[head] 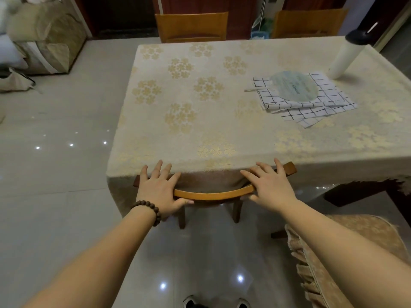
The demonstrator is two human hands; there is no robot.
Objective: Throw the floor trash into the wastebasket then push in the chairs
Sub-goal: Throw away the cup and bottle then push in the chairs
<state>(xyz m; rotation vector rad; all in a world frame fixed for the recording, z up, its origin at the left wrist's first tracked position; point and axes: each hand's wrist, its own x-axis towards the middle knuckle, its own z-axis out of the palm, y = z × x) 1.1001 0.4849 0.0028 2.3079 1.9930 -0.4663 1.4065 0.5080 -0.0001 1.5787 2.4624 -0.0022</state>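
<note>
Resting both hands on the curved wooden top rail of the near chair, which is sitting tucked in at the near edge of the table, its seat hidden under the hanging cloth and only the backrest and two rear legs showing. Laying the left hand, with a dark bead bracelet on its wrist, over the left end of the rail, fingers straight and spread on top, thumb tucked under the rail's near side. Laying the right hand over the right end in the same way, fingers extended and splayed toward the tablecloth, thumb below the rail; pressing flat rather than clenching. Standing close behind, shoe tips showing at the bottom edge. Sitting just to the right, a second chair with a ruffled beige seat cover, apart from the table. Standing at the far side, two more wooden chairs. Lying on the table's right part, a checked cloth with a round pale fan on top, and a white cylinder with a dark cap near the far right corner.
</note>
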